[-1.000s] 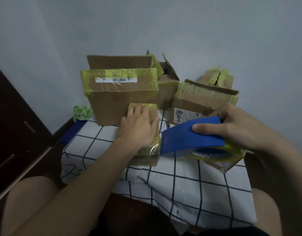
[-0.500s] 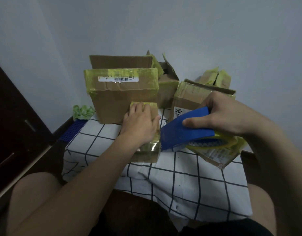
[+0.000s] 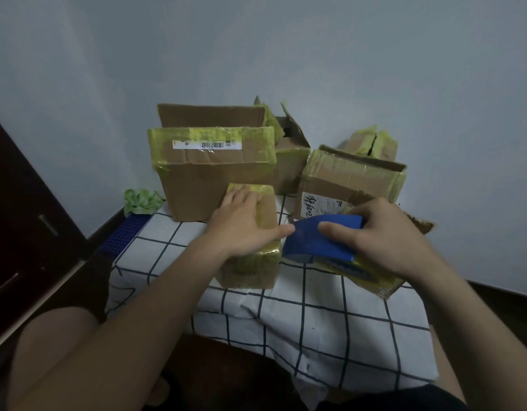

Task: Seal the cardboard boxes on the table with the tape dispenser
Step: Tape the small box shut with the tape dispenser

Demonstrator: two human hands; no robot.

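Two hands busy: our left hand (image 3: 241,229) lies flat, fingers straight, on the small taped box (image 3: 250,271); our right hand (image 3: 383,241) grips the blue tape dispenser (image 3: 312,246) just beside it.

On my feed the left grip (image 3: 244,229) and right grip (image 3: 383,241) are bare hands on bare forearms (image 3: 131,321), uncovered to the frame edge. Left thigh (image 3: 57,336) bare too; dark shorts (image 3: 404,399) show at the lower right.

Left hand (image 3: 241,225) flat on small box (image 3: 250,265); right hand (image 3: 378,232) grips blue tape dispenser (image 3: 318,243), apparently touching box edge.
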